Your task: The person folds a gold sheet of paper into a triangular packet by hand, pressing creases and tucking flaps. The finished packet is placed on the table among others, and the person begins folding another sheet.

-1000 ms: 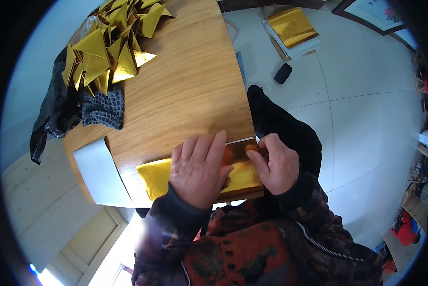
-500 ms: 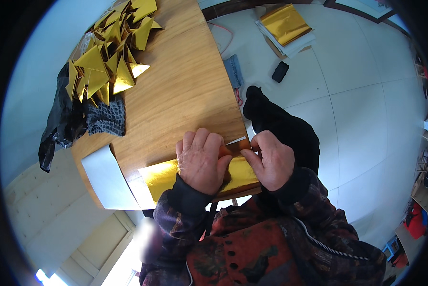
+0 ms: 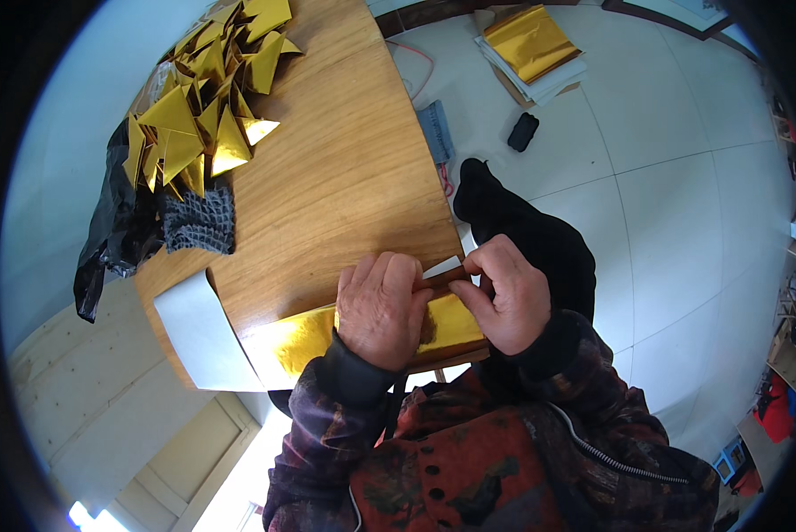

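A sheet of gold foil paper (image 3: 305, 335) lies along the near edge of the wooden table (image 3: 345, 133). My left hand (image 3: 383, 310) rests on it, fingers bent over its far edge and thumb pressed toward the right. My right hand (image 3: 507, 297) pinches the far right part of the same sheet between thumb and fingers, close to the table's corner. Between the hands the far edge is turned up in a narrow fold, and a bit of white shows behind it. A pale sheet of paper (image 3: 201, 328) lies left of the foil, its edge curled.
Folded gold paper pieces (image 3: 194, 115) are heaped at the far left, beside a black plastic bag (image 3: 119, 213) and a dark textured cloth (image 3: 199, 222). On the tiled floor lie a stack of gold paper (image 3: 533, 44) and a small black object (image 3: 523, 132). My black-clad leg (image 3: 540, 230) is right of the table.
The far edge of the gold sheet is turned over more, so the sheet looks narrower at the left. My left hand has shifted slightly right and nearer. The right hand keeps its pinch.
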A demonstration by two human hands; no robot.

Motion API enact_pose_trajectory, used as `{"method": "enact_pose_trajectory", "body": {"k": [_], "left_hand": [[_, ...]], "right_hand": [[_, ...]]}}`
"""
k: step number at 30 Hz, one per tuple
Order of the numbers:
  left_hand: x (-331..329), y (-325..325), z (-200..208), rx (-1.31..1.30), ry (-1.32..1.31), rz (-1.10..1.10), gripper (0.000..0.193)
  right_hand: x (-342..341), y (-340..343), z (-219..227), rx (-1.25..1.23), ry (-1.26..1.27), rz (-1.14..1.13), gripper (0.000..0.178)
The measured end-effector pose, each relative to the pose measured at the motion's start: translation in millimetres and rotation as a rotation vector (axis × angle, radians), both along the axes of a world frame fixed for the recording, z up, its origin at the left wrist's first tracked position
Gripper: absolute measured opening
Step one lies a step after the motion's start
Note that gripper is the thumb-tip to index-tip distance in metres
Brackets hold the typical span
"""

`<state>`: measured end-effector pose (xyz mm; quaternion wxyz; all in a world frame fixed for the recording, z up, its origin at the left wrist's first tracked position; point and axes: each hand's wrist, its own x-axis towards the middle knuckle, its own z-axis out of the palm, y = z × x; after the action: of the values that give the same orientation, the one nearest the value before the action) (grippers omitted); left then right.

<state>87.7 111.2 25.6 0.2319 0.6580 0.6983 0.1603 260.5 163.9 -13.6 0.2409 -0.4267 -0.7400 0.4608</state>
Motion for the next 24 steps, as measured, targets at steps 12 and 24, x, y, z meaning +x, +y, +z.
{"method": "enact_pose_trajectory", "body": {"k": [12, 24], "left_hand": [[-6.4, 0.3, -4.2, -0.010, -0.234, 0.051, 0.037], [-7.9, -0.2, -7.1, 0.004, -0.231, 0.024, 0.038]], "right_hand": [[1.2, 5.4, -0.8, -0.044, 0.114, 0.018, 0.013], [-0.5, 6.2, -0.6, -0.069, 0.123, 0.019, 0.012]]}}
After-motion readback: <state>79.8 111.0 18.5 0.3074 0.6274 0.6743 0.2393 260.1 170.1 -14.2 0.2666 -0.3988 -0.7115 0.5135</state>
